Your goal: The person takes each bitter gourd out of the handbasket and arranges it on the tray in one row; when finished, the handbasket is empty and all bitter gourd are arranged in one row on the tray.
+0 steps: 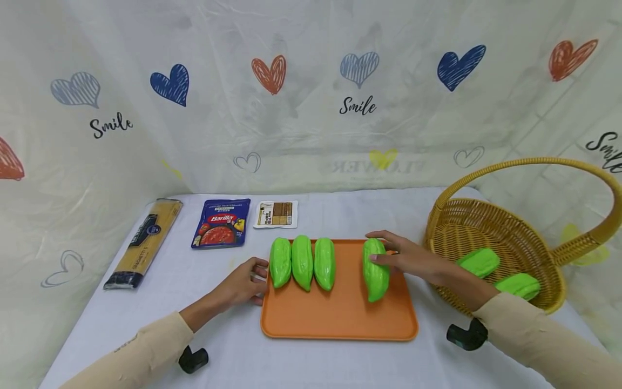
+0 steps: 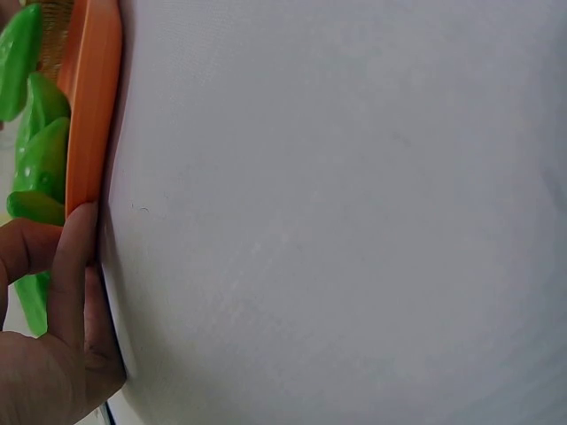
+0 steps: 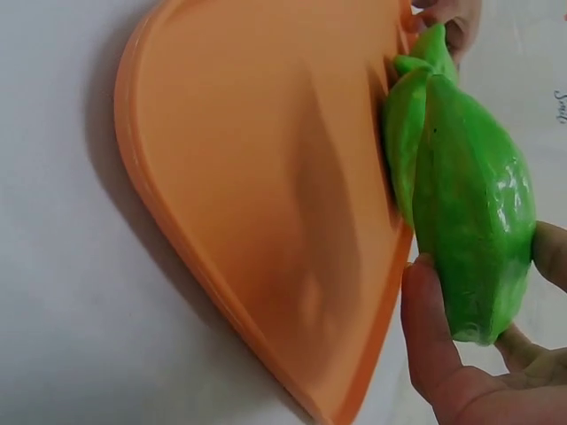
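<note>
Above the tray (image 1: 340,319), right hand (image 1: 405,256) pinches green fruit (image 1: 376,281).

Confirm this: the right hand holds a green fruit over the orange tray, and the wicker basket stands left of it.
Wrong side: the head view shows the wicker basket right of the orange tray. The right hand does hold a green fruit over the tray.

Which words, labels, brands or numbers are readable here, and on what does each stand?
"Smile": backdrop, repeated
"FLOWER", faint, mirrored, ending unclear: backdrop
"Barilla": blue pouch
"SPAGHETTI": pasta pack
Too small to read: other print on these packs, white packet, left sleeve
</note>
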Demonstrator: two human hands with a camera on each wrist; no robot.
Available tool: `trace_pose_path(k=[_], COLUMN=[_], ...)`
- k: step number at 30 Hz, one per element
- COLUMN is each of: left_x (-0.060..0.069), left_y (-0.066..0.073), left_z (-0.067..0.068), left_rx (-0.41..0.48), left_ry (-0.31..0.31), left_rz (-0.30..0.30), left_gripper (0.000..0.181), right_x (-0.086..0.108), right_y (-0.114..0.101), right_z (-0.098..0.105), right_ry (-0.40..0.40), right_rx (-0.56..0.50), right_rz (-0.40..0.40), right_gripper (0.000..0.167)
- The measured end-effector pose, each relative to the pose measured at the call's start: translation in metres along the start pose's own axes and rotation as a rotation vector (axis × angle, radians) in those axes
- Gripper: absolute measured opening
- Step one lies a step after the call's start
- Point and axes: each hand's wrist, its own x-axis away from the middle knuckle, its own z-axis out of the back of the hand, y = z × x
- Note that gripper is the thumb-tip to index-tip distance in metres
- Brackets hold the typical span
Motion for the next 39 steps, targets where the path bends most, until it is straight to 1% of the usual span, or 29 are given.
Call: trace_pose_path(k=[4, 7, 11, 15, 21, 29, 33, 35, 39], left_x=[-0.001, 0.0, 0.0, 0.0, 0.0, 0.004, 0.003, 0.003, 0.003], left_y=[-0.001, 0.0, 0.0, 0.0, 0.0, 0.003, 0.002, 0.001, 0.001], left_z=[0.0, 0.0, 0.0, 0.001, 0.001, 0.0, 0.0, 0.0, 0.0], left_rx=[-0.006, -0.011, -0.014, -0.012, -0.006, 0.014, 0.018, 0.019, 0.013], left_ry=[0.01, 0.002, -0.005, 0.003, 0.006, -0.015, -0.014, -0.013, -0.017], left_rz=[0.012, 0.013, 0.008, 0.009, 0.009, -0.011, -0.01, -0.01, -0.012], left_gripper=[0.061, 0.061, 0.062, 0.061, 0.061, 0.063, 0.063, 0.062, 0.063], right_x=[-0.007, -0.011, -0.018, -0.027, -0.038, -0.049, -0.054, -0.056, -0.059], right_y=[-0.002, -0.004, -0.005, -0.005, -0.005, -0.008, -0.01, -0.011, -0.012], right_z=[-0.008, -0.013, -0.018, -0.022, -0.026, -0.03, -0.032, -0.033, -0.035], right_ry=[0.004, 0.01, 0.045, 0.062, 0.052, 0.053, 0.064, 0.071, 0.071], right_rx=[-0.016, -0.021, -0.009, -0.002, 0.039, 0.097, 0.074, 0.05, 0.037], right_rz=[-0.002, -0.003, -0.027, -0.048, -0.04, -0.03, -0.042, -0.05, -0.053], right_gripper=[0.07, 0.071, 0.07, 0.07, 0.072, 0.073, 0.075, 0.074, 0.073])
